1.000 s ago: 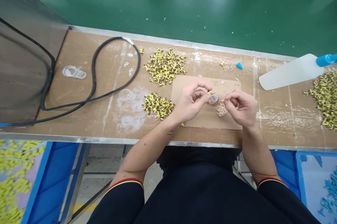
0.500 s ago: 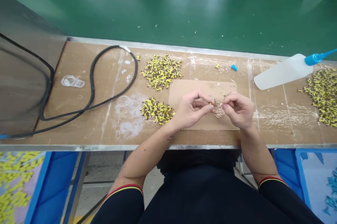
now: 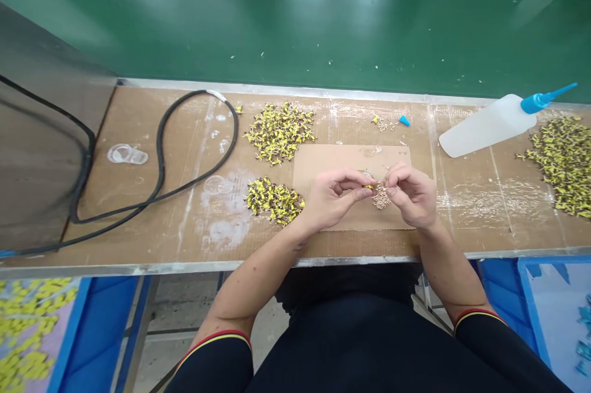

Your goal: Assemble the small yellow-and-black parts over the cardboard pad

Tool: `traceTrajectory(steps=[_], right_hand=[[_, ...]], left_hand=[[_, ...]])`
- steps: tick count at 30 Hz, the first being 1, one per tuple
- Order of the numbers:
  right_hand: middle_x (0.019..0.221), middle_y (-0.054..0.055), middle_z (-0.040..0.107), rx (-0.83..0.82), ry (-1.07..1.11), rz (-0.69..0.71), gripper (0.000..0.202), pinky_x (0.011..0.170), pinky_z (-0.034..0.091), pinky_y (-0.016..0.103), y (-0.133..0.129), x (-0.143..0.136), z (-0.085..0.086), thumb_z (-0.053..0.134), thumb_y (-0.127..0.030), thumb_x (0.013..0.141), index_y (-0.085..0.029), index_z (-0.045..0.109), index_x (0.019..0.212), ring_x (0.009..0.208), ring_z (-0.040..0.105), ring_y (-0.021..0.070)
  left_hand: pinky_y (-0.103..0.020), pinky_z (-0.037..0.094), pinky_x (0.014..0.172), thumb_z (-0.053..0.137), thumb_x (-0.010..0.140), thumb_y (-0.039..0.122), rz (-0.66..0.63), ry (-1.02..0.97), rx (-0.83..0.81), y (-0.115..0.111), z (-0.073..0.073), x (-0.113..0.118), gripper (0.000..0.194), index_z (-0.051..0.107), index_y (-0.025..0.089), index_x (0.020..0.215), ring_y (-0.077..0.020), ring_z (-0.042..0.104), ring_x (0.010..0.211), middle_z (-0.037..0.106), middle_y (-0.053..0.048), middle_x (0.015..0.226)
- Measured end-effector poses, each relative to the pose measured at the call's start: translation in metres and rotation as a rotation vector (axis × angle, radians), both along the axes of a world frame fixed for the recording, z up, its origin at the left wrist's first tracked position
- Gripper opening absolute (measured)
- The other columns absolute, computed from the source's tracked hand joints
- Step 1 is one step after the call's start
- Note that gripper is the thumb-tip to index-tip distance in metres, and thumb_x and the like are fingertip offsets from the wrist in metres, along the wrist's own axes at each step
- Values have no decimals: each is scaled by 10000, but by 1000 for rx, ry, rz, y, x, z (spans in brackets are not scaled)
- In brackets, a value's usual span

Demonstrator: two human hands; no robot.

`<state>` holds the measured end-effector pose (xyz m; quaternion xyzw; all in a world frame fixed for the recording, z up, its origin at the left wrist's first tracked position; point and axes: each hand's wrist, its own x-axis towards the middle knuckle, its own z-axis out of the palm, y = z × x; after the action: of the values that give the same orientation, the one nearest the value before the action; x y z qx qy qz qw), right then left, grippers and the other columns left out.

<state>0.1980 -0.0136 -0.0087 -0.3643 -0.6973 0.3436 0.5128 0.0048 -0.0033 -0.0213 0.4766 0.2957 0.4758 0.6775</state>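
Above the cardboard sheet [image 3: 309, 162], the left hand [image 3: 330, 199] pinches a small yellow piece [image 3: 369, 187], apparently presenting its end to the right hand [image 3: 418, 199]. The right fingertips are drawn narrowly together; whether they grip anything cannot be told. Both hands hover low, probably for fine control near the heap of tiny pale parts [image 3: 381, 199] on the sheet. Two yellow-and-brown heaps, one at the sheet's left edge [image 3: 273, 201] and one beyond its far left corner [image 3: 281, 133], seem placed for easy reach by the left hand. The squeeze bottle [image 3: 487, 126] lies right of the sheet, the blue cone cap [image 3: 404, 121] just beyond it. Compared with the earliest frame, the fingertips are closer together, and the small clear cup [image 3: 366, 174] is more hidden behind the left fingers.
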Motion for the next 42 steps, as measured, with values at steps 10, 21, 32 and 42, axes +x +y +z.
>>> traceTrajectory(steps=[10, 21, 32, 42], right_hand=[[793, 12, 651, 17, -23, 2, 84, 651, 500, 330, 0, -2, -4, 628, -175, 901, -247, 635, 858, 729, 592, 175], [831, 16, 675, 20, -3, 7, 99, 644, 515, 310, -1, -9, -4, 629, -146, 883, -242, 632, 859, 738, 618, 162], [782, 7, 679, 50, -41, -31, 93, 633, 527, 306, -1, -12, -2, 634, -148, 870, -239, 630, 851, 688, 620, 153], [808, 13, 695, 103, -136, -58, 116, 606, 525, 299, -1, -11, 0, 612, -129, 828, -244, 599, 843, 683, 629, 153]], left_hand=[[-334, 672, 890, 808, 881, 350, 5, 42, 75, -3, 3, 1, 205, 767, 159, 945, -170, 790, 878, 815, -79, 980], [-258, 613, 802, 764, 916, 301, 63, 82, 261, 0, -2, 1, 140, 727, 167, 932, -117, 718, 805, 740, -48, 919], [-278, 597, 794, 755, 918, 361, 37, 100, 241, -3, 1, 4, 206, 703, 166, 883, -135, 697, 798, 726, -42, 852], [-296, 583, 781, 717, 932, 274, 120, 230, 428, -3, 2, 2, 113, 720, 174, 878, -152, 712, 791, 752, -51, 830]])
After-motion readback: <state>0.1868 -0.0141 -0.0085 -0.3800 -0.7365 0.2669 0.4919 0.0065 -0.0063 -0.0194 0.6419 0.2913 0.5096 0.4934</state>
